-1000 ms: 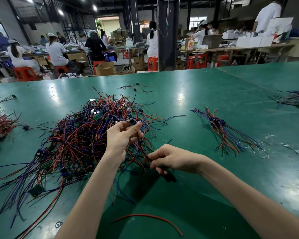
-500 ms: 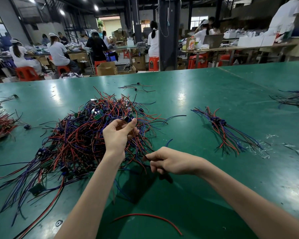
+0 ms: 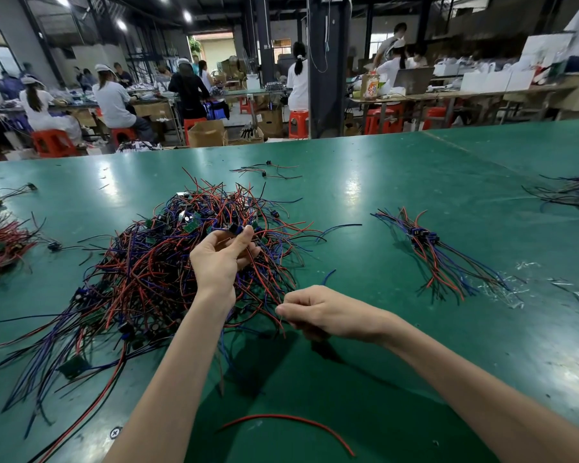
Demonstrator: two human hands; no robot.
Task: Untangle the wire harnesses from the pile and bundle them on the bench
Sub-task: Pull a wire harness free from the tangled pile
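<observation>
Bench: a green bench (image 3: 365, 195) fills the lower two thirds of the frame.
Pile: a tangled pile (image 3: 141, 272) of red, blue and black wires, with small green boards caught in it, lies on the bench left of centre.
Left hand: the left hand (image 3: 221, 259) is at the centre of the frame, raised over the right side of the pile. Its thumb and fingers pinch a small dark plug (image 3: 236, 229), and wires trail down from the plug into the tangle.
Right hand: the right hand (image 3: 328, 315) is lower and right of centre, just beside the pile's near right edge. Its fingers are curled in, and thumb and forefinger pinch thin wires that run up toward the left hand.
Bundle: a gathered bundle (image 3: 438, 259) of red, blue and black wires lies right of centre, well apart from the pile, with its plugs side by side at the upper end.
Scraps: clear plastic scraps (image 3: 505, 289) lie just right of the bundle's lower end.
Loose wire: a single red wire (image 3: 291, 421) curves across the bench at bottom centre, between the two forearms.
Edges: a red heap (image 3: 0, 245) lies at the left edge, and dark strands (image 3: 572, 192) lie at the right edge.
Background: people (image 3: 112, 101) sit on red stools (image 3: 52, 142) across the top of the frame.
</observation>
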